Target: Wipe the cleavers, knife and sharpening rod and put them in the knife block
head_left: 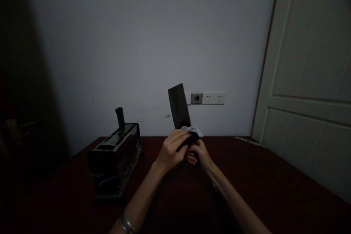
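A kitchen cleaver (179, 106) stands blade up in front of me, tilted slightly left. A black and white cloth (194, 130) is bunched around the base of its blade and hides most of the handle. My left hand (170, 149) is closed on the cloth, fingers pressed over its dark part. Just below and to the right, my right hand (201, 154) has its fingers curled round the mostly hidden handle. Left of my hands stands a dark knife block (115, 164) with one black-handled knife (120, 117) in its top.
All this is above a dark red table (246, 175) set against a pale wall (153, 44) with sockets (214, 98). A thin patterned strip (249, 141) lies near the back right edge. Beside the table is a panelled door (309, 80). Some dark object lies partly hidden under my right forearm.
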`<state>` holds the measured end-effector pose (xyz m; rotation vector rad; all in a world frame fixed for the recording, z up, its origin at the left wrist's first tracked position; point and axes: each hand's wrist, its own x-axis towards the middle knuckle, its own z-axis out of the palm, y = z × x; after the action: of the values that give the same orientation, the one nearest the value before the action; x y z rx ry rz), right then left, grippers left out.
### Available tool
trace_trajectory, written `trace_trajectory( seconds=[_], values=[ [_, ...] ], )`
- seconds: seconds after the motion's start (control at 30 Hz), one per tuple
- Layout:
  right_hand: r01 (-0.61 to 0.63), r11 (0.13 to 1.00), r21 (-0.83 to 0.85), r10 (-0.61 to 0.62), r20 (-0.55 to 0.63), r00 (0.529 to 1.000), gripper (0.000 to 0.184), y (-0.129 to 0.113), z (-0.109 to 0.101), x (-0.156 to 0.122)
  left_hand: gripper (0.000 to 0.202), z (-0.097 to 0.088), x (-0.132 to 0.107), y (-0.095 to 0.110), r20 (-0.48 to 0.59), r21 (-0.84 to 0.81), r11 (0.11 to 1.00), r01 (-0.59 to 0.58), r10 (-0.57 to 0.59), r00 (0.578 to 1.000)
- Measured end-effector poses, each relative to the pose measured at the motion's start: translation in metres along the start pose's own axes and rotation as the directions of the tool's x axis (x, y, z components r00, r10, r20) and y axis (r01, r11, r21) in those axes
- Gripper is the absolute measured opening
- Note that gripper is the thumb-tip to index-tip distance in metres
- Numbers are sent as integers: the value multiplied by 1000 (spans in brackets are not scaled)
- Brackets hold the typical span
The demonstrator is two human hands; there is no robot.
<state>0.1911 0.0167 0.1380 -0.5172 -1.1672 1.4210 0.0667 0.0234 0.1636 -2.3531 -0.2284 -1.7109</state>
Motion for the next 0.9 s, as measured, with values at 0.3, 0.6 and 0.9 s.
trace_trajectory(
  seconds=[0.3, 0.6, 0.9],
  values=[
    [-14, 1000, 4, 14, 48, 999, 8, -5, -1, 1, 31, -4, -8, -13, 21, 11, 996, 84, -84, 996],
    [-1, 999, -36, 3, 39, 999, 11, -11, 7, -4, 33, 0, -7, -3, -92, 4, 997, 77, -76, 993],
    [0, 998, -61, 1, 7, 1000, 11, 3, 8, -2, 34, -1, 2, 7, -43, -3, 1000, 14, -14, 999]
  ],
)
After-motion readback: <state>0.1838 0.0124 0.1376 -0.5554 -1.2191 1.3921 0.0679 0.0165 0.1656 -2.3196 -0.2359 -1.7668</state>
